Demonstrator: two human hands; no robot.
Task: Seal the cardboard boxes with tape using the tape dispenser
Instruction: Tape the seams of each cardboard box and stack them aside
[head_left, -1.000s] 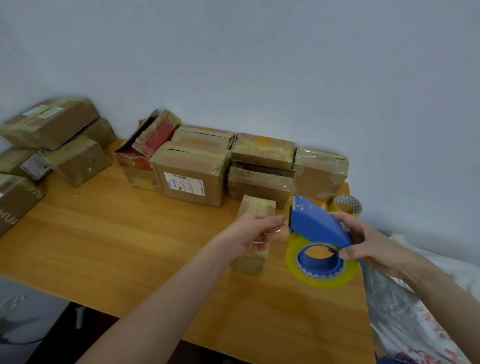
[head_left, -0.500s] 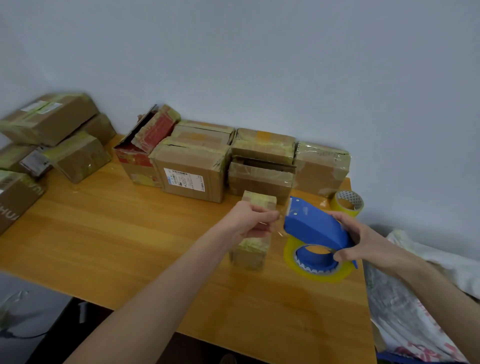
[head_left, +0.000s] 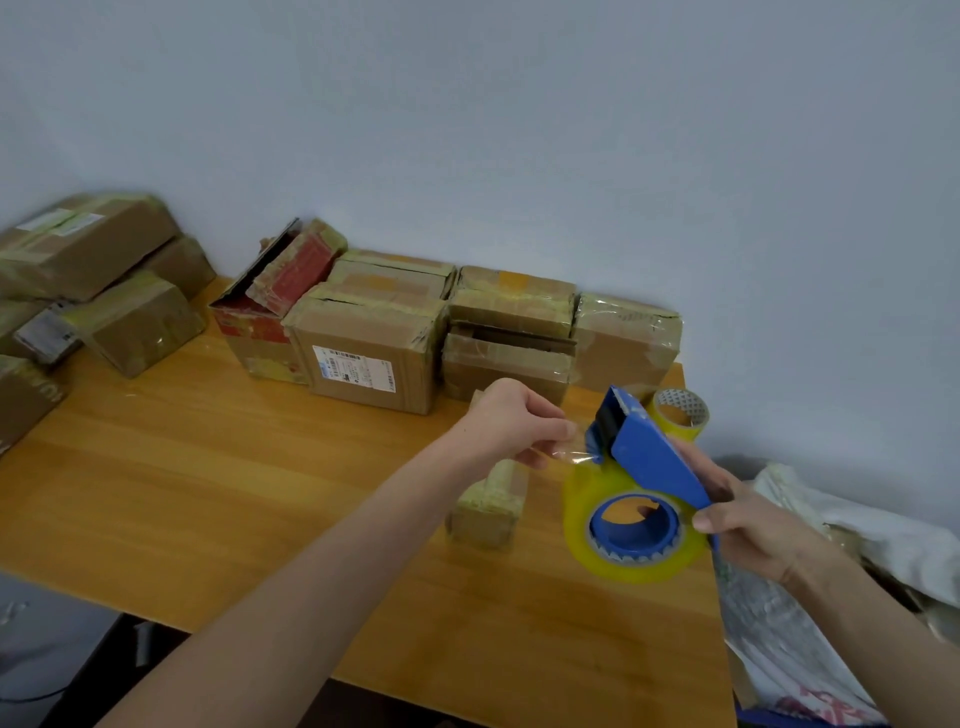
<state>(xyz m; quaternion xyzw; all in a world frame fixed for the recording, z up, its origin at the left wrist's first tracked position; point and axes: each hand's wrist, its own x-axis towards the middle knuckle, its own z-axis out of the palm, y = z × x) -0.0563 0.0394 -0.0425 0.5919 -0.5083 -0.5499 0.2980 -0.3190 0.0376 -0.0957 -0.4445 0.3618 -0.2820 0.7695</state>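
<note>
Pale grey-blue wall (head_left: 519, 130) backs a wooden surface (head_left: 208, 493) lined along its far edge with taped cardboard boxes. Against the wall stands a row: a red-printed box (head_left: 249, 338) with a flap up and a smaller red carton leaning in it, a brown box (head_left: 374, 332) with a white shipping label on its front, two flat boxes (head_left: 511, 312) stacked one on the other, and a box wrapped in glossy tape (head_left: 623, 343) at the right end. A looser pile of brown boxes (head_left: 88, 249) lies at the far left, some tilted against each other.

Near the right front of the surface a small box (head_left: 491, 506), banded with yellowish tape, stands alone. The left hand (head_left: 511, 423) is above it, thumb and fingertips pinching the free end of a clear tape strip (head_left: 571, 453) that stretches from the tape dispenser (head_left: 649, 452). The right hand (head_left: 748, 519) grips the dispenser's blue body from the right, fingers wrapped behind it and thumb on the near edge, holding it tilted with its black-tipped nose up toward the wall. The yellow tape roll (head_left: 582, 525) on the blue hub sits at the lower end, just right of the small box; whether it touches the surface cannot be told. A spare tape roll (head_left: 678, 413) stands behind the dispenser near the wall. A crumpled plastic bag (head_left: 779, 639) lies off the right edge.
</note>
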